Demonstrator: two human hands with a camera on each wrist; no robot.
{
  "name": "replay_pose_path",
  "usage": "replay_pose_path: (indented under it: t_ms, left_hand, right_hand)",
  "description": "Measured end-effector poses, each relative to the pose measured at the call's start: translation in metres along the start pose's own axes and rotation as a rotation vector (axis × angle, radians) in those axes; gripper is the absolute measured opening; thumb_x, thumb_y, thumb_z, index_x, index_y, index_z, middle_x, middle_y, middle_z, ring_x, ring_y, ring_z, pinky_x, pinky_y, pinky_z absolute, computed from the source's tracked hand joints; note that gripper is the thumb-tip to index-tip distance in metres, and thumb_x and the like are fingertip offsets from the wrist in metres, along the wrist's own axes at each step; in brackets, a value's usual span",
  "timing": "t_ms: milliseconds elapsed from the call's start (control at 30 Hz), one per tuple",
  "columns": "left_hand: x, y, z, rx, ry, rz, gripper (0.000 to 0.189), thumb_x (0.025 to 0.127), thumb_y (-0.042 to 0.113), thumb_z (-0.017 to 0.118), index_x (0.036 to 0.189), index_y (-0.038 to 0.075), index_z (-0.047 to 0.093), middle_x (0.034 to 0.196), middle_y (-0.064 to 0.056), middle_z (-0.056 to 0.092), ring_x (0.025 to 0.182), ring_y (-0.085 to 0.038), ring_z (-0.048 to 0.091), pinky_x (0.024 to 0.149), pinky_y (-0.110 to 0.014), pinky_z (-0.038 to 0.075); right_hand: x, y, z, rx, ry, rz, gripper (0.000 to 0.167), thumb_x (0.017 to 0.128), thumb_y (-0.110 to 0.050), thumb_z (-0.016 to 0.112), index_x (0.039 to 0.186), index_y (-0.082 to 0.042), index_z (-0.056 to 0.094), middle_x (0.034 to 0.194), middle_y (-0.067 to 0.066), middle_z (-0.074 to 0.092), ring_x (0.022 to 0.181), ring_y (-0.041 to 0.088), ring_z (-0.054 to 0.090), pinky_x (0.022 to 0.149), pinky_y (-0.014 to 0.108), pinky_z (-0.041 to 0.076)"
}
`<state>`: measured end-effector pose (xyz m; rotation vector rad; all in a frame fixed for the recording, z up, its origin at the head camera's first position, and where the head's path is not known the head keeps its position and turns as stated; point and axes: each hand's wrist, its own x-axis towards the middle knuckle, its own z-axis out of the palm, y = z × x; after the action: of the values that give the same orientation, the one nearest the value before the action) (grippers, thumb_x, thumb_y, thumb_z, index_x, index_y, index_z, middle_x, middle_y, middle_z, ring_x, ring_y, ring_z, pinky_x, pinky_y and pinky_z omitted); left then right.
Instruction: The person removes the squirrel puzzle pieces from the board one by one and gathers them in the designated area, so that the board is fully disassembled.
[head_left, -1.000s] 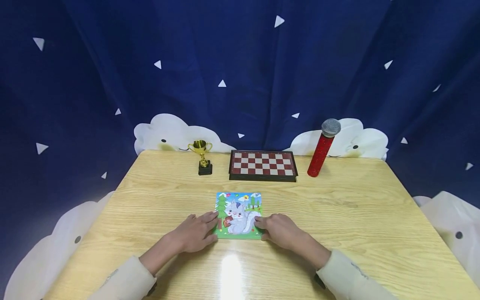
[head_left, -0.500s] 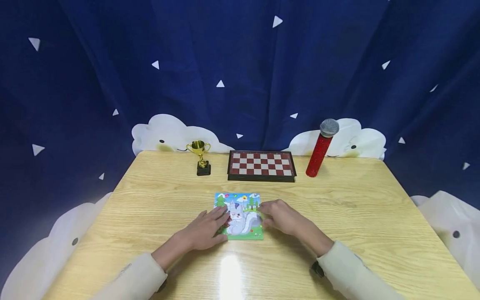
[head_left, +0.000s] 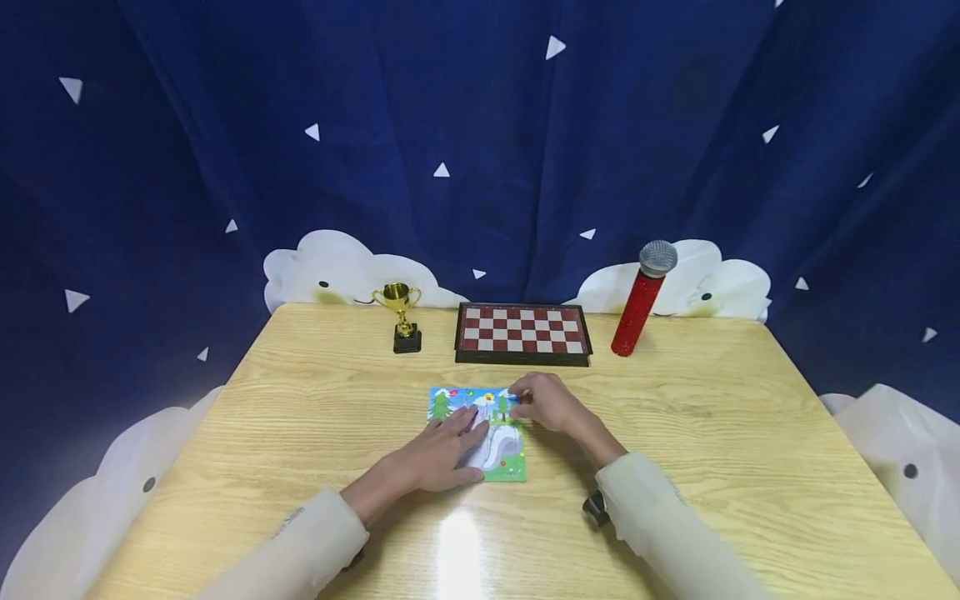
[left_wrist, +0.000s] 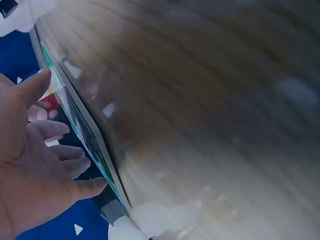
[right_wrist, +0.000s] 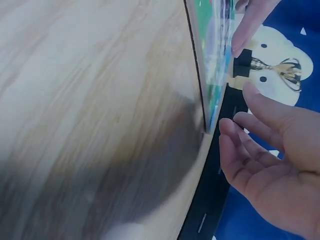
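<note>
A square squirrel picture puzzle lies flat on the wooden table, with green ground and blue sky in its picture. My left hand spreads over its left and middle part, fingers straight, hiding most of the squirrel. In the left wrist view, fingertips come right at the puzzle's face. My right hand is at the upper right corner, its fingers loosely bent. The right wrist view shows a gap between thumb and fingers beside the puzzle's corner, with nothing held there.
Along the back of the table stand a small gold trophy cup, a red-and-white checkered game board in a black frame, and an upright microphone with a red handle. A blue curtain hangs behind the table.
My left hand has slid right from the puzzle's left edge onto its middle. My right hand has moved from the lower right edge up to the upper right corner. The puzzle has stayed about in place.
</note>
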<state>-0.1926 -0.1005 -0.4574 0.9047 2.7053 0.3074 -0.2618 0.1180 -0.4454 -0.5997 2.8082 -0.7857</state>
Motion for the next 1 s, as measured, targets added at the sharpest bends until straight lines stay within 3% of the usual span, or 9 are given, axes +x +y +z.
replay_pose_path:
  t_ms: [267,467,1000]
  left_hand:
    - [0.004,0.004,0.004,0.061,-0.019,0.011,0.069,0.093,0.049,0.052,0.149,0.012,0.032,0.159,-0.011,0.019,0.148,-0.027,0.015,0.113,-0.057,0.026]
    - [0.005,0.005,0.005,0.079,-0.023,0.014,0.070,0.093,0.049,0.052,0.149,0.013,0.031,0.159,-0.011,0.018,0.148,-0.027,0.014,0.114,-0.057,0.025]
    - [0.005,0.004,0.003,0.123,0.004,0.030,0.069,0.092,0.050,0.054,0.146,0.011,0.037,0.157,-0.013,0.025,0.146,-0.029,0.021,0.111,-0.054,0.032]
  right_hand:
    - [0.015,-0.004,0.012,-0.030,-0.015,0.019,0.033,0.078,-0.016,0.077,0.108,-0.003,0.071,0.096,0.007,0.067,0.088,0.017,0.061,0.081,0.033,0.053]
    - [0.018,-0.007,0.014,-0.016,-0.024,0.067,0.033,0.078,-0.015,0.078,0.108,-0.003,0.071,0.097,0.005,0.064,0.090,0.018,0.062,0.082,0.031,0.053]
    - [0.021,-0.005,0.016,0.000,-0.057,0.067,0.038,0.069,-0.012,0.084,0.104,-0.006,0.069,0.100,0.004,0.063,0.089,0.016,0.058,0.084,0.031,0.051]
